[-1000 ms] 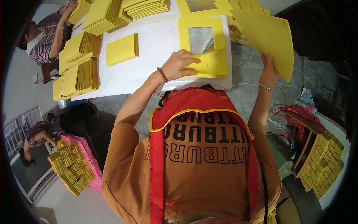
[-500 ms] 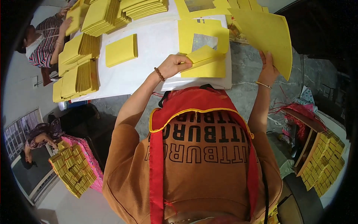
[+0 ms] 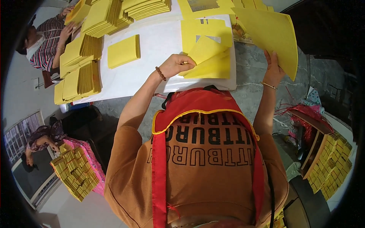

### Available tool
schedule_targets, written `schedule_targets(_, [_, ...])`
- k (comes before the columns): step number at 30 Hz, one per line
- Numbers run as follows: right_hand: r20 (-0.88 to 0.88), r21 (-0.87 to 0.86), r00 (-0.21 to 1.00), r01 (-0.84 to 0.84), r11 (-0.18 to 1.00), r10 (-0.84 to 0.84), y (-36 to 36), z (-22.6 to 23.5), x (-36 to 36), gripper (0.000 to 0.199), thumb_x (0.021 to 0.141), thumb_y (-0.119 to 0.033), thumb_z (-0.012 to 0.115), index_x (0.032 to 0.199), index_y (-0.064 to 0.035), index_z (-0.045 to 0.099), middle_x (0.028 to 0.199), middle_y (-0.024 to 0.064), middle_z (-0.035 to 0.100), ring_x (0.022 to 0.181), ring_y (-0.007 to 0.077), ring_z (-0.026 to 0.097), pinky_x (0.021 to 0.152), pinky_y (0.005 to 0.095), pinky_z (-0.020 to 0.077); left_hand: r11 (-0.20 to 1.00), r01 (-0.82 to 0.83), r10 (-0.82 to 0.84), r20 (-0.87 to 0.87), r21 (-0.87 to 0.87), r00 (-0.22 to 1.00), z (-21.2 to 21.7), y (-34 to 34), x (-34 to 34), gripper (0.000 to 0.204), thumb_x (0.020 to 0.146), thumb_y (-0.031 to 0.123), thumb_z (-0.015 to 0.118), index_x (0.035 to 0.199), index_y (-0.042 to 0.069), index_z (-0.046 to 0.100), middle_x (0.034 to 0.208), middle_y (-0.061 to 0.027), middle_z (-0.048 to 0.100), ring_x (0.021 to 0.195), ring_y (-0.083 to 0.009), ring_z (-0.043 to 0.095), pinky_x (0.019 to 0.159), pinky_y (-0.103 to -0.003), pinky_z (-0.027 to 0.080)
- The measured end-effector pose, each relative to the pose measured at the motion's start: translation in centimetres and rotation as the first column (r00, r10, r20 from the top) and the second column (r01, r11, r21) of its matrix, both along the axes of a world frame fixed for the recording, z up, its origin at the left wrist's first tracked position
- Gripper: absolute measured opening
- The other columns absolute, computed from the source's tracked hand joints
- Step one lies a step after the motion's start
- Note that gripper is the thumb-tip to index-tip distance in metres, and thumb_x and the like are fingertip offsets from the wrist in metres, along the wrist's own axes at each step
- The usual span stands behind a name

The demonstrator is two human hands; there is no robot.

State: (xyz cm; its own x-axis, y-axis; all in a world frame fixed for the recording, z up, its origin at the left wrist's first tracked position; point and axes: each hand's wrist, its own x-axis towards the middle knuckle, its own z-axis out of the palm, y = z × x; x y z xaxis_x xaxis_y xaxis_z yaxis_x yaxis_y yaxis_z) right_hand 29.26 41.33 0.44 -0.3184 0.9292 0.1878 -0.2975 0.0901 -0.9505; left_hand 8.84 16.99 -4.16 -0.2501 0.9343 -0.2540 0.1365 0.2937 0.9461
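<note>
My left hand [image 3: 182,65] pinches the raised corner of a yellow paper sheet [image 3: 207,51] at the table's near right. That sheet is partly folded over, and its flap covers most of a silvery patch [image 3: 217,39] on the paper beneath. Off the table's right edge, my right hand [image 3: 274,68] grips the lower end of a large yellow sheet [image 3: 270,32] that tilts upward; whether it is one layer or several I cannot tell. A small folded yellow stack [image 3: 123,51] lies on the white tabletop [image 3: 152,72], left of my left hand.
Yellow paper stacks [image 3: 85,81] line the table's left side, with more bundles [image 3: 106,17] at the back. A person in a striped top [image 3: 47,41] handles yellow paper at far left. Another person [image 3: 43,138] stands by heaped yellow bundles [image 3: 76,171]. More bundles [image 3: 330,163] are at right.
The flap in my left hand has turned further over, covering more of the silvery patch. My right hand has barely moved. At far left, the other person's hands have shifted on their paper.
</note>
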Motion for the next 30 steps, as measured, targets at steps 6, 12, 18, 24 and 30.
schedule_targets(6, [0.017,0.002,1.000,0.009,1.000,-0.009,-0.1,0.2,-0.1,0.026,0.082,-0.002,0.052,0.108,0.0009,0.048,0.105,0.0110,0.051,0.093,0.0198,0.054,0.077,0.0354,0.0513,0.999,-0.001,0.003,-0.035,0.053,0.999,0.2,-0.1,0.0,0.014,0.079,0.015,0.057,0.085,0.003,0.062,0.073,-0.0016,0.056,0.064,-0.0073,0.047,0.057,-0.022,0.039])
schedule_targets(12, [0.001,-0.016,1.000,0.009,1.000,-0.009,-0.1,0.3,-0.2,0.028,0.081,-0.001,0.052,0.109,0.0011,0.046,0.106,0.0110,0.050,0.093,0.0197,0.053,0.077,0.0354,0.0515,0.940,-0.210,0.323,-0.504,0.269,0.801,5.0,0.1,-1.3,0.012,0.073,0.012,0.056,0.081,0.003,0.059,0.064,-0.0070,0.050,0.052,-0.0155,0.048,0.049,-0.026,0.038])
schedule_targets(18, [0.004,-0.023,1.000,0.024,0.999,-0.024,-0.2,0.3,-0.2,0.030,0.081,0.001,0.050,0.111,0.0009,0.045,0.107,0.0111,0.049,0.093,0.0197,0.053,0.077,0.0350,0.0513,0.957,-0.083,0.242,-0.606,0.279,0.758,6.3,0.5,0.1,0.010,0.072,0.011,0.056,0.078,0.003,0.058,0.068,-0.0088,0.053,0.058,-0.0218,0.053,0.052,-0.030,0.042])
schedule_targets(24, [-0.004,-0.025,0.998,0.056,0.998,-0.056,-0.3,0.6,-0.2,0.029,0.082,0.001,0.050,0.110,0.0012,0.045,0.106,0.0110,0.050,0.092,0.0193,0.053,0.077,0.0344,0.0510,0.939,-0.126,0.304,-0.601,0.319,0.739,5.2,0.4,0.8,0.009,0.072,0.010,0.056,0.077,0.003,0.058,0.067,-0.0097,0.053,0.058,-0.0227,0.053,0.052,-0.030,0.043])
schedule_targets(30, [-0.009,-0.006,1.000,0.007,1.000,-0.007,0.1,0.0,0.2,0.032,0.083,0.000,0.049,0.114,-0.0018,0.042,0.111,0.0111,0.048,0.095,0.0208,0.054,0.076,0.0357,0.0525,0.800,-0.181,0.575,-0.648,0.571,0.498,6.9,0.2,-1.6,0.009,0.070,0.002,0.057,0.079,0.001,0.058,0.065,-0.0107,0.051,0.055,-0.0216,0.051,0.049,-0.029,0.041])
